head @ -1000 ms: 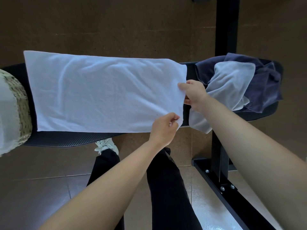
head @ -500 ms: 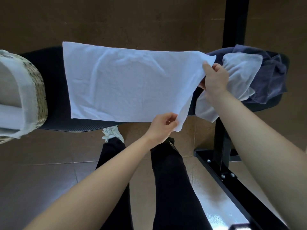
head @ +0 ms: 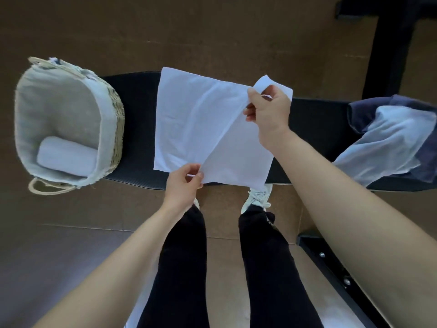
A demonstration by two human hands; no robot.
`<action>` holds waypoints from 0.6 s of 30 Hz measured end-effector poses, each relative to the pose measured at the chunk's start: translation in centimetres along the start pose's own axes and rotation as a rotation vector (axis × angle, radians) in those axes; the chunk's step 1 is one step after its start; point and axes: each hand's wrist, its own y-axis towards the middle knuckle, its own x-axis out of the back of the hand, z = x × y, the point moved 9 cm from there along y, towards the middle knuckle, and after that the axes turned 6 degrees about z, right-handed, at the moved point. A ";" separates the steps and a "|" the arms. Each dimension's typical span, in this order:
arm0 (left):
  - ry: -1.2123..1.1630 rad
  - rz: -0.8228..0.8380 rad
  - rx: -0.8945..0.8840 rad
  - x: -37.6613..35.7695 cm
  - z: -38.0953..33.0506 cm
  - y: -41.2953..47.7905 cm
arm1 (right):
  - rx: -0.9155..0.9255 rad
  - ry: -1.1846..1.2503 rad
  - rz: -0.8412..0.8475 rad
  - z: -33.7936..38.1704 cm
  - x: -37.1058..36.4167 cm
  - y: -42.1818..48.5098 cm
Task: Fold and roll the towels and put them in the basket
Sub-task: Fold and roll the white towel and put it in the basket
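The likeliest fault from here was a crooked fold. The edge held between the two hands ran on a slant, from the upper centre-right of the frame down to the lower centre. If it were laid down that way, the corners would probably miss those of the layer beneath and the later roll would come out lopsided. A slip seemed the next risk, since each hand had only a small pinch of cloth, and a dropped corner would let the flap fall back. The near edge of the white towel also hung a little past the front of the black bench, so a pull toward the lower part of the frame might have dragged the bottom layer off or bunched it. The left hand, low in the centre, pinched the near corner of the raised flap between thumb and fingers. The right hand, above and to the right of it, gripped the far corner with curled fingers, a tip of cloth sticking up past them. The rest of the towel lay flat on the bench, mostly to the left of both hands. It lay between the lined basket at the left, which held one rolled towel, and the heap of unfolded towels at the right edge.
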 end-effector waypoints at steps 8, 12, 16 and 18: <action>0.011 -0.124 -0.034 7.5 1.0 0.3 | 0.058 -0.119 0.017 1.5 -9.7 0.2; 0.010 -0.233 -0.006 10.3 2.1 0.6 | 0.107 -0.216 -0.006 1.2 -14.1 0.9; 0.110 -0.239 0.082 11.5 3.8 3.0 | 0.174 -0.339 0.147 -0.3 -19.0 2.2; 0.160 -0.218 0.124 11.9 5.1 4.6 | 0.162 -0.386 0.254 -1.7 -20.5 2.8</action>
